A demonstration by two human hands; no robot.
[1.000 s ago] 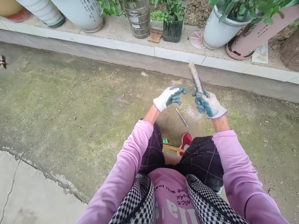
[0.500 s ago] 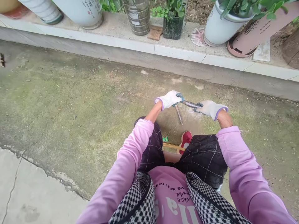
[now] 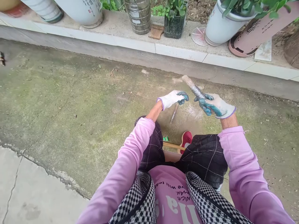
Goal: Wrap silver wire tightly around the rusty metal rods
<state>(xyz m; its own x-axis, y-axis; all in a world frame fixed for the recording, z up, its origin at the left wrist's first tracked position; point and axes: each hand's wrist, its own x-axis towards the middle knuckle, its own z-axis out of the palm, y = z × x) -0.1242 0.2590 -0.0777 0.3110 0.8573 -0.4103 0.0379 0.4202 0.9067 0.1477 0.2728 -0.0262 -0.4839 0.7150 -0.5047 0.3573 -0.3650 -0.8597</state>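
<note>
I sit low over mossy concrete, both hands in white gloves with dark green palms. My right hand (image 3: 216, 105) is wrapped round the lower end of a short stick wound with thin silvery wire (image 3: 194, 89), which tilts up and to the left. My left hand (image 3: 174, 98) is closed in a pinch just left of the stick; what it pinches is too thin to make out. A thin dark rod (image 3: 174, 113) hangs below my left hand, over the ground.
A raised ledge (image 3: 177, 55) at the back carries several plant pots, among them a white pot (image 3: 218, 26) and a black pot (image 3: 173, 27). My red shoe (image 3: 186, 140) and a wooden handle (image 3: 171, 146) lie between my knees. A crack (image 3: 46, 174) crosses the concrete at left.
The wire-wound stick, lying level between my hands half a second ago, has swung back up to a tilt. My right hand turned palm-up and moved slightly right. The thin rod shifted left.
</note>
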